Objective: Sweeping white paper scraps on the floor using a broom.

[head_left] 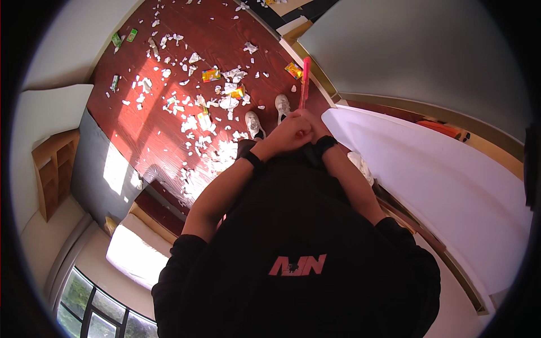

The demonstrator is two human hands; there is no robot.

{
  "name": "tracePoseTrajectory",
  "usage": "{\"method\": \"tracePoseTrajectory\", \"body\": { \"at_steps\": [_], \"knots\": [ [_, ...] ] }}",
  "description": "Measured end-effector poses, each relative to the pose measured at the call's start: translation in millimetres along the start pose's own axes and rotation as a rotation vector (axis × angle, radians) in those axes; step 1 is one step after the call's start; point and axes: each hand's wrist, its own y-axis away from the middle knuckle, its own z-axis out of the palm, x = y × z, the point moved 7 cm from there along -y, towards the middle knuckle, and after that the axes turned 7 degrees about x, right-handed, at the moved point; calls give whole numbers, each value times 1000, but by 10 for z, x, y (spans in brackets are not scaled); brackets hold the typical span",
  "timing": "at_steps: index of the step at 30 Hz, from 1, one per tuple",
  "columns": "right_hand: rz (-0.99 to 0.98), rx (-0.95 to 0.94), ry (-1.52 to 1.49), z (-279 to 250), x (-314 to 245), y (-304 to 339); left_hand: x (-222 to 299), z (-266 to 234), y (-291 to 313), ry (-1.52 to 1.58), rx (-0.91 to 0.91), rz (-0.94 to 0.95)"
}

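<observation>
My left hand (290, 134) is closed in front of my body, pressed up against my right hand. What lies inside its fingers is hidden. My right hand (317, 123), partly covered by the left, is closed at the lower end of a long, narrow pink-red tool (305, 84). That tool points away from me over the floor, and its kind does not show clearly. Beyond the hands, many torn white paper scraps (228, 103) lie scattered on the dark red wooden floor (236, 50). Yellow-orange packets (211, 75) lie among them.
Green packets (116, 39) lie at the far left. A white panel (428, 152) and a grey panel (411, 50) stand along my right. A brown compartment shelf (54, 169) and a white cushion (135, 248) are at the left. My white shoes (253, 123) stand beside the scraps.
</observation>
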Motion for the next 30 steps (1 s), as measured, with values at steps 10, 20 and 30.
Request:
{"method": "tracePoseTrajectory", "body": {
  "at_steps": [10, 20, 30],
  "knots": [
    [307, -148, -207, -67, 464, -787, -546, -199, -411, 122, 100, -293],
    [714, -226, -345, 291, 419, -1400, -440, -614, -520, -375, 262, -305],
    [429, -492, 63, 205, -179, -1651, 7, -428, -943, -661, 356, -226]
  ]
}}
